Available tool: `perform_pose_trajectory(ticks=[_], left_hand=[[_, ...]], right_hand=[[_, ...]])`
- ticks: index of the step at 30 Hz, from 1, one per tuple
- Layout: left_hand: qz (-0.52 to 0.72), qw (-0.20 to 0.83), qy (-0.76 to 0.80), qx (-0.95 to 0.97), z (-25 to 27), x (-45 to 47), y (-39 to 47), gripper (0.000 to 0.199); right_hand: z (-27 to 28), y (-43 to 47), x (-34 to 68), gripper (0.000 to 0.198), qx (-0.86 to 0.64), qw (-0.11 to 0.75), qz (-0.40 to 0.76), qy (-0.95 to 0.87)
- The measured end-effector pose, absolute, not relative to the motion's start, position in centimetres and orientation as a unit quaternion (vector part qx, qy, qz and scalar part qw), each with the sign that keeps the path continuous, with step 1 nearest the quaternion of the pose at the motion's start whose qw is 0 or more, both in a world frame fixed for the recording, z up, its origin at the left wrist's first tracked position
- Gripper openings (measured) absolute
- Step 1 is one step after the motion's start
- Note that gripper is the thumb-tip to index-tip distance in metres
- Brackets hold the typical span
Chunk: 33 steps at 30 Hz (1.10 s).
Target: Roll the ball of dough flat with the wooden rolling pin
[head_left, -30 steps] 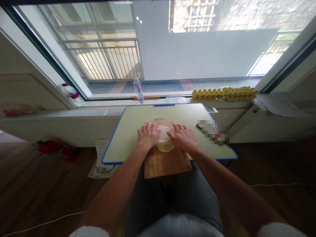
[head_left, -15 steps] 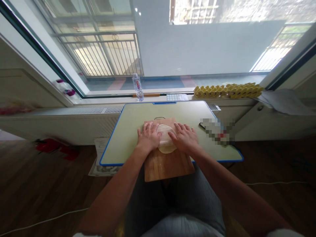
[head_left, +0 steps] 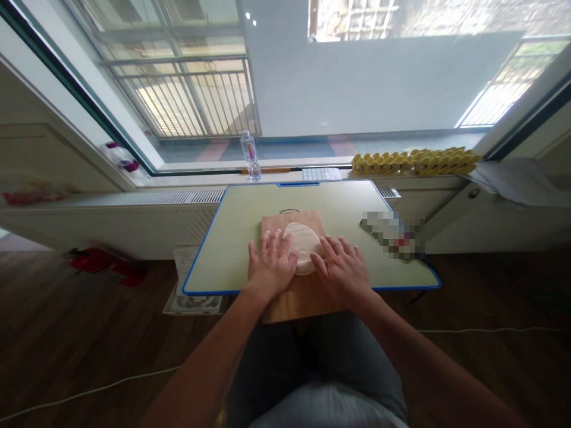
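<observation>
A flat, pale round of dough (head_left: 302, 239) lies on a wooden cutting board (head_left: 292, 306). My left hand (head_left: 273, 264) rests palm down over its left side, fingers stretched forward, the thumb at the dough's near left part. On the opposite side my right hand (head_left: 342, 267) is also palm down, fingers spread, with its thumb touching the dough's right edge. Between the two thumbs a pale band crosses the near part of the dough; whether it is a fold or a thin rolling pin I cannot tell. What lies under the palms is hidden.
The board sits on a blue-edged folding table (head_left: 236, 238) and juts past its near edge. A blurred-out item (head_left: 392, 235) lies at the table's right. On the windowsill are a water bottle (head_left: 250, 157) and yellow stacked pieces (head_left: 414, 161). A red extinguisher (head_left: 107, 264) lies on the floor.
Both hands have slid toward me over the dough, and the right has moved slightly outward. More of the dough's far part now shows.
</observation>
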<state>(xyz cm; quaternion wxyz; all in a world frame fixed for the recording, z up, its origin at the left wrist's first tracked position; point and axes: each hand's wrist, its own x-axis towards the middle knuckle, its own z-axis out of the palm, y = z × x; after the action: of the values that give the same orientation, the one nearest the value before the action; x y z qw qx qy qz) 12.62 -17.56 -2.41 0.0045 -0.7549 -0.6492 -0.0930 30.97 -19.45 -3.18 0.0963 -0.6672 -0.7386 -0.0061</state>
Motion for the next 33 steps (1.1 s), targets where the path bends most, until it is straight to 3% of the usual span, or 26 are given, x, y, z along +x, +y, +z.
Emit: perform_pose_trajectory(ticks=[6,16,27,33], left_hand=[[-0.065,-0.023,-0.650,-0.757,-2.2,12.4,-15.4,0.060],[-0.097,0.006,-0.643,-0.760,-2.8,12.4,-20.6,0.055],[-0.059,-0.037,-0.659,-0.749,-1.7,12.7,-16.5,0.059],[-0.079,-0.002,-0.652,-0.754,-2.0,12.8,-19.3,0.056]], right_hand=[[-2.7,-17.4,30.6,0.064,-0.671,0.091,-0.009,-0.735],[-3.3,-22.5,31.3,0.064,-0.650,0.109,-0.014,-0.752],[-2.7,-18.2,30.9,0.065,-0.663,0.097,0.010,-0.742],[-3.1,-20.6,31.2,0.064,-0.657,0.101,-0.002,-0.747]])
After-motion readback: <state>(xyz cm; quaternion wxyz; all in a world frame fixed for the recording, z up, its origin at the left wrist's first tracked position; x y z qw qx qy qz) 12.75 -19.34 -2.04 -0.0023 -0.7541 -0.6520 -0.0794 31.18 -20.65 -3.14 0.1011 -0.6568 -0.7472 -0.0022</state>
